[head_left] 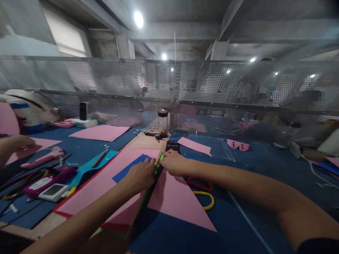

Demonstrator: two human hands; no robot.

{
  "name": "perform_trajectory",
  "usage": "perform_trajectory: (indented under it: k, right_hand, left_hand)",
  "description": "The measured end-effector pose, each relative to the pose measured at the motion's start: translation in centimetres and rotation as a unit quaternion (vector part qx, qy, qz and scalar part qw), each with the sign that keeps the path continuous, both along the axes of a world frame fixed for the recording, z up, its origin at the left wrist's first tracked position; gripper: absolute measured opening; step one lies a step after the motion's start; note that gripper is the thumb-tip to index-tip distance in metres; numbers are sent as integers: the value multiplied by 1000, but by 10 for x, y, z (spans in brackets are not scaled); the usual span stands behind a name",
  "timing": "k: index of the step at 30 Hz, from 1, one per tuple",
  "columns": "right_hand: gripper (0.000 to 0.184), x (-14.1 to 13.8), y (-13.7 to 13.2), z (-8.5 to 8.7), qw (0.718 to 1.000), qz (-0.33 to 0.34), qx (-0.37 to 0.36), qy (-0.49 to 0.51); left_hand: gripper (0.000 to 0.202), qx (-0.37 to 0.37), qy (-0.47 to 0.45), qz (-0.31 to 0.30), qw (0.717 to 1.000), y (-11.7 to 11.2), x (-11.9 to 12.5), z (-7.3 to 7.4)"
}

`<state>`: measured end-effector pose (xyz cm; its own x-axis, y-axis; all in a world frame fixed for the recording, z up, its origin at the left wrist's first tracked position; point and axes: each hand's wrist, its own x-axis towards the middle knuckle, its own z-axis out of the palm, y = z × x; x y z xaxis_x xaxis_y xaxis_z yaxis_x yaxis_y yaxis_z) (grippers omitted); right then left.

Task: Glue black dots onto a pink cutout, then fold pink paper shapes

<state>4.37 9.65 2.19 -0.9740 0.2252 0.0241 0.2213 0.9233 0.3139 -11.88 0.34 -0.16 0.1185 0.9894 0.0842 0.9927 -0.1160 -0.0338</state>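
My left hand [140, 173] lies knuckles up over a small blue paper [131, 168], its fingers bent down onto the paper layers near their right edge. Under it is a large pink sheet [92, 187] with red paper showing along its rim. Opposite, my right hand [173, 163] is closed at the far end of that edge, close to a thin tan stick [159, 157] and a bright green strip. What its fingers grip is too small to make out. A pink paper triangle [181, 203] lies below my right wrist. Scissors with yellow handles [208, 201] lie beside it.
A phone [172, 145] showing a timer lies just beyond my hands, with a lidded jar [162, 121] behind it. Another person's hand [18, 144] rests on pink paper at left. A purple device [50, 180] and cables lie left. A perforated metal screen [185, 81] closes the back.
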Motion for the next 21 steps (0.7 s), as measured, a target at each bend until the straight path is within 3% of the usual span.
perform_trajectory:
  k: [10, 21]
  right_hand:
    - [19, 5, -3, -6, 1000, 8, 18, -5]
    - [20, 3, 2, -12, 1000, 6, 20, -2]
  left_hand:
    - [24, 17, 46, 50, 998, -2, 8, 5]
    - [40, 20, 49, 28, 998, -5, 8, 12]
